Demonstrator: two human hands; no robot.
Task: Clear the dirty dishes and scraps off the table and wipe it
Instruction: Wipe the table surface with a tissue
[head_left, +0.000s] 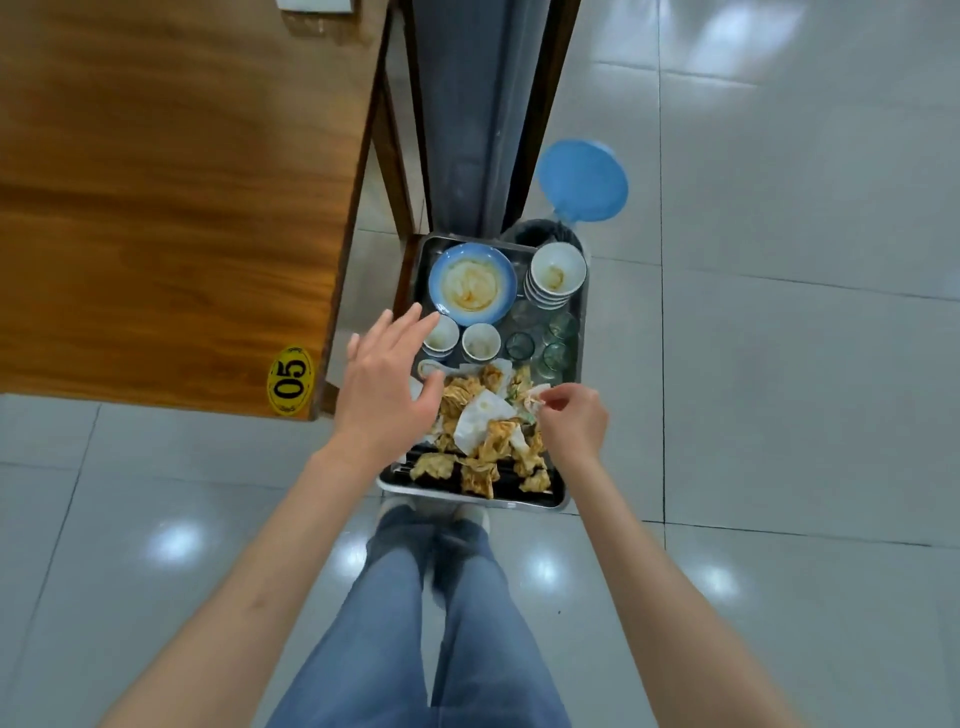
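A metal tray (570, 332) of dirty dishes and soiled napkins (485, 415) sits low beside the counter (171, 208). The left hand (387, 384) hovers spread; the right hand (571, 421) pinches a napkin scrap. Napkins look light and greasy; the loaded tray likely heavy, best gripped by its rims.

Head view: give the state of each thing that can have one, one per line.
Bin lid: open, raised.
Blue plate: dirty, sauce-smeared, on the metal tray.
Stacked bowls: nested, top one stained.
Glasses: upright, empty.
Napkins: crumpled, stained, piled.
Left hand: open over the tray.
Right hand: pinching a scrap.
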